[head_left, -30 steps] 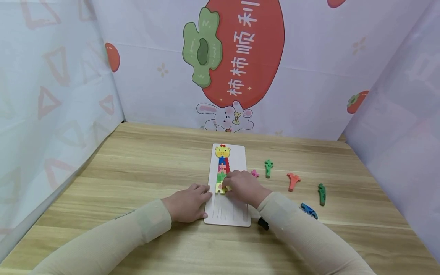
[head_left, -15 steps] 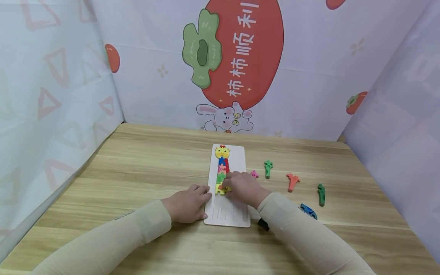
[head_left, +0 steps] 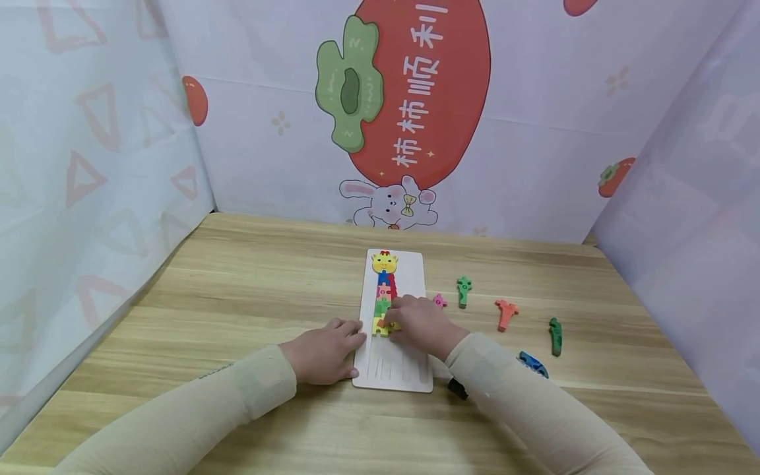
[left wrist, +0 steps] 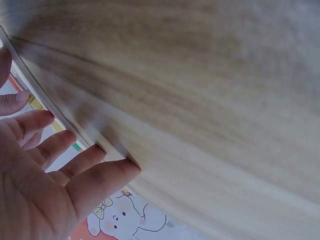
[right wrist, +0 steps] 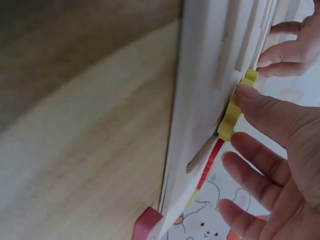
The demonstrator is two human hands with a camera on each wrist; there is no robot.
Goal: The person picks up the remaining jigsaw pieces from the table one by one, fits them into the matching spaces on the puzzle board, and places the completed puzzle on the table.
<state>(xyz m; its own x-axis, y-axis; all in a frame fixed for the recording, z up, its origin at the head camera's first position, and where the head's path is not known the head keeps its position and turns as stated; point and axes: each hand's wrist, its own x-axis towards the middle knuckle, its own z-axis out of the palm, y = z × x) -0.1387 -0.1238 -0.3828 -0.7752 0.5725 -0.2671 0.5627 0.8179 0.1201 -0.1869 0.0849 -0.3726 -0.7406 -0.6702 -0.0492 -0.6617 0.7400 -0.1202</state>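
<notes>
A white puzzle board (head_left: pixel 413 267) lies lengthwise on the table, with a giraffe's yellow head (head_left: pixel 384 263) at its far end. Below the head run interlocking blue, pink, green and yellow pieces, with a red piece along the right. My right hand (head_left: pixel 423 323) pinches a yellow puzzle piece (right wrist: pixel 230 117) between thumb and index finger, low against the board at the near end of that row. The hand partly covers this piece in the head view. On the board's left edge rests my left hand (head_left: pixel 325 351), fingers spread and holding nothing.
Right of the board lie a pink piece (head_left: pixel 439 300), a green piece (head_left: pixel 464 291), an orange piece (head_left: pixel 506 314), a dark green piece (head_left: pixel 555 336) and a blue piece (head_left: pixel 534 364). A black piece (head_left: pixel 457 388) is partly under the right sleeve. Printed cloth walls surround the table.
</notes>
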